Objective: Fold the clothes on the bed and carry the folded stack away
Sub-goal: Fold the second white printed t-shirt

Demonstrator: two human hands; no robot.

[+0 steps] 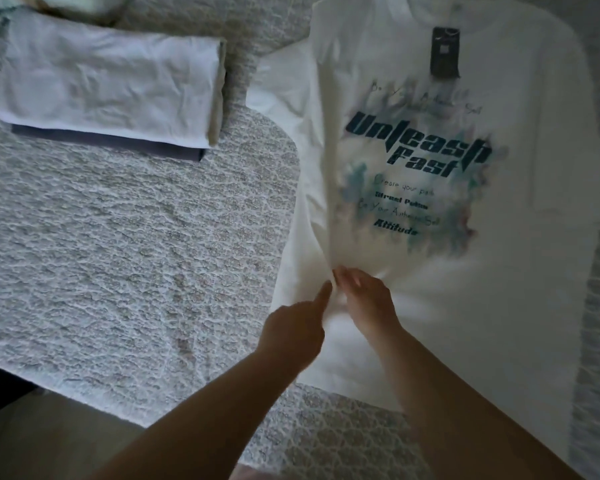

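The bed (125,258), covered by a textured pale spread, filled the view. A white printed T-shirt (520,271) lay face up across the 3 o'clock half, sleeves out, a dark hang tag (445,51) at its collar at 1 o'clock. A folded stack (108,88), white garment over a dark one, sat well apart at 10 o'clock.

Both hands met at the shirt's lower left area, near 6 o'clock. The right hand (364,299) pinched a tuck of cloth; the left hand (291,337) had its forefinger extended to the same spot, and whether it gripped the cloth could not be told.

Risks, as judged: pulling from one small pinch could drag the whole shirt and skew the fold line. The loose tag could bulk the fold. The left sleeve might bunch underneath.
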